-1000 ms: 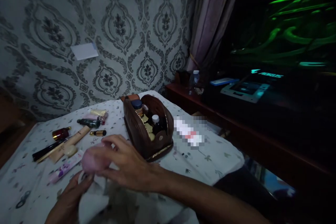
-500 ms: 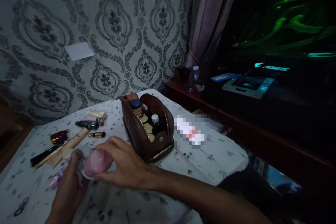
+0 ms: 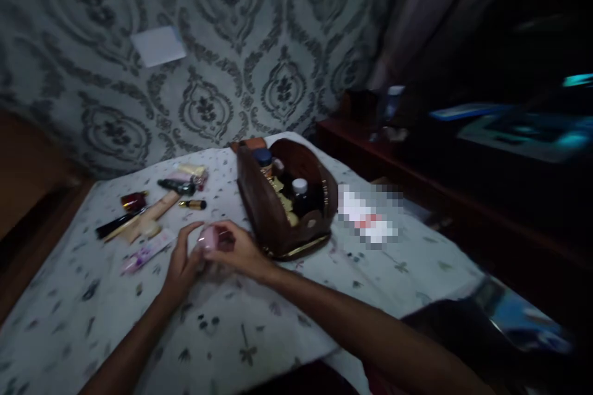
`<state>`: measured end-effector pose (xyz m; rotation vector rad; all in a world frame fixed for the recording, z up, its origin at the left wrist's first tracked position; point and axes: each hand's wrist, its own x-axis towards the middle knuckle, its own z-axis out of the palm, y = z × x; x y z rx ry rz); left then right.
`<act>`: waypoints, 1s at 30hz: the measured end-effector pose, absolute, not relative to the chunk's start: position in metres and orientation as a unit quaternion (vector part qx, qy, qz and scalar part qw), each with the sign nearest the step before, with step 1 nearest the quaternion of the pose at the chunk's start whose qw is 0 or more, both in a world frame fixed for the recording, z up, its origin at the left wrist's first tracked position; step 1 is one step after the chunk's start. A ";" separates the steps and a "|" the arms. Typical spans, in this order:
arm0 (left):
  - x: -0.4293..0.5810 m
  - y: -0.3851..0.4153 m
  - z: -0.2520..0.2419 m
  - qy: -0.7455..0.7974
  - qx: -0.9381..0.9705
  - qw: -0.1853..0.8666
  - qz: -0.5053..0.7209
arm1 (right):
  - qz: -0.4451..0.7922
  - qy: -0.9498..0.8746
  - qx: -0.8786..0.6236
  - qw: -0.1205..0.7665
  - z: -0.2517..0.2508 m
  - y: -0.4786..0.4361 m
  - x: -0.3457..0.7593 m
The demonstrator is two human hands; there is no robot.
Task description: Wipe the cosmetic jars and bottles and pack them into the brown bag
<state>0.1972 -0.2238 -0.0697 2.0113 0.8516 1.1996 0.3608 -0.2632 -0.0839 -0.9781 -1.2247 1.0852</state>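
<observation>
A rounded pink item (image 3: 209,238) is held between my two hands, left of the open brown bag (image 3: 266,210). My left hand (image 3: 181,265) grips its left side, thumb and fingers around it. My right hand (image 3: 241,251) pinches it from the right. Inside the bag stand a dark bottle with a white cap (image 3: 300,187) and a jar with a blue lid (image 3: 262,157). Left of my hands lie a pink-and-white tube (image 3: 144,253), a black tube (image 3: 115,223), a small dark red bottle (image 3: 134,200) and a black-and-gold item (image 3: 193,204).
A patterned white cloth (image 3: 222,333) covers the table. Right of the bag is a pixelated white-and-red item (image 3: 368,220). Farther right are a dark red ledge (image 3: 343,136) with a clear bottle (image 3: 393,102) and a dark box with a device picture.
The view has shifted, so the bag appears farther right. My hands and the pink item are closer to the bag, and the whitish crumpled material in my left hand no longer shows clearly.
</observation>
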 end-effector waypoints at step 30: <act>0.182 -0.221 -0.051 0.338 0.749 0.485 0.298 | 0.460 -0.535 -0.445 0.551 -0.083 -0.263 0.358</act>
